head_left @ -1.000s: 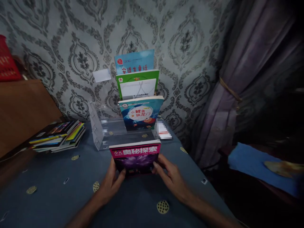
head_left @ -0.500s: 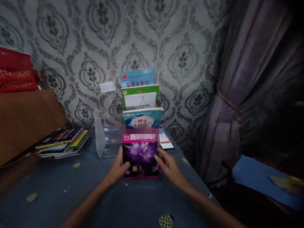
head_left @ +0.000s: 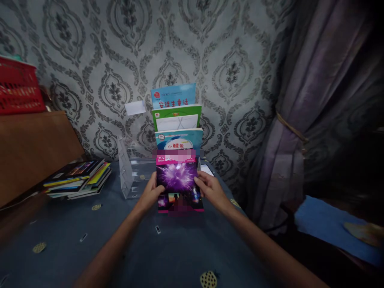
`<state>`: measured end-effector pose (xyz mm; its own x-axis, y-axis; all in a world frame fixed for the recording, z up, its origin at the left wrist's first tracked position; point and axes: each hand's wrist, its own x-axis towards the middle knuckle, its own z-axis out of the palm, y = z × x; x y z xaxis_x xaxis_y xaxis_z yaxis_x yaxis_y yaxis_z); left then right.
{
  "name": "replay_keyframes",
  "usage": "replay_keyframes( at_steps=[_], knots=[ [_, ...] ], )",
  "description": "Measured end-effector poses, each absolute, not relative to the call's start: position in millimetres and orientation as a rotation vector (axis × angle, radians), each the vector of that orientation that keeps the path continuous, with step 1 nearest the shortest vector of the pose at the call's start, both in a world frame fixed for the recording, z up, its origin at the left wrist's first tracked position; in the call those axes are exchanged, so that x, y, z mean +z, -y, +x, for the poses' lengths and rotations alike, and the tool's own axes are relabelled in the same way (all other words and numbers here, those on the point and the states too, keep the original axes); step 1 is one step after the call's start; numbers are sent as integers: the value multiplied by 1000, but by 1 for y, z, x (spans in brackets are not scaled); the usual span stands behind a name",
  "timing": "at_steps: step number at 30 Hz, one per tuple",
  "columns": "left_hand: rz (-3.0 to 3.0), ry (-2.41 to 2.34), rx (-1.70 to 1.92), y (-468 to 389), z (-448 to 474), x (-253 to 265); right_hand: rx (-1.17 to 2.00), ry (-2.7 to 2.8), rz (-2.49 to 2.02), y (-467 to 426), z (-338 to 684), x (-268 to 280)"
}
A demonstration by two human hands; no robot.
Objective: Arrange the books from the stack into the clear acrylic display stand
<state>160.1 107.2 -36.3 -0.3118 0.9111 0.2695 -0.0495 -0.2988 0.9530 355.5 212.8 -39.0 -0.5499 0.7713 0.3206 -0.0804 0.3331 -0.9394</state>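
Observation:
Both my hands grip a purple book [head_left: 177,178] with a pink title band and a bright burst on its cover. My left hand [head_left: 151,192] is closed on its left edge, thumb on the front. On the right edge, my right hand [head_left: 210,188] is closed the same way. The book stands upright in front of a teal book [head_left: 180,138], hiding its lower part. Behind that rise a white booklet [head_left: 177,122], a green book [head_left: 196,111] and a light blue book [head_left: 174,94]. These stand in a clear plastic rack [head_left: 125,170], whose left part shows.
A pile of books [head_left: 81,178] lies on the left of the dark blue tablecloth [head_left: 120,248]. Beside it stands a brown box [head_left: 36,144] with a red basket [head_left: 19,88] on top. A phone [head_left: 207,169] lies behind my right hand. A tied curtain [head_left: 288,152] hangs at the right.
My hands have moved the purple book away from me, toward the rack. It now covers more of the teal book, which sits slightly higher in view. My grip stays the same.

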Motion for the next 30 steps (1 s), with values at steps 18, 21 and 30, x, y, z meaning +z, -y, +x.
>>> replay_keyframes(
  at_steps=[18, 21, 30],
  knots=[
    [1236, -1258, 1750, -139, 146, -24, 1274, 1704, -630, -244, 345, -30],
    [1223, -1269, 1714, -135, 147, -28, 1246, 1713, -640, -241, 344, -33],
    [1175, -1240, 1719, -123, 151, -42, 1251, 1807, -655, -235, 345, -43]
  ],
)
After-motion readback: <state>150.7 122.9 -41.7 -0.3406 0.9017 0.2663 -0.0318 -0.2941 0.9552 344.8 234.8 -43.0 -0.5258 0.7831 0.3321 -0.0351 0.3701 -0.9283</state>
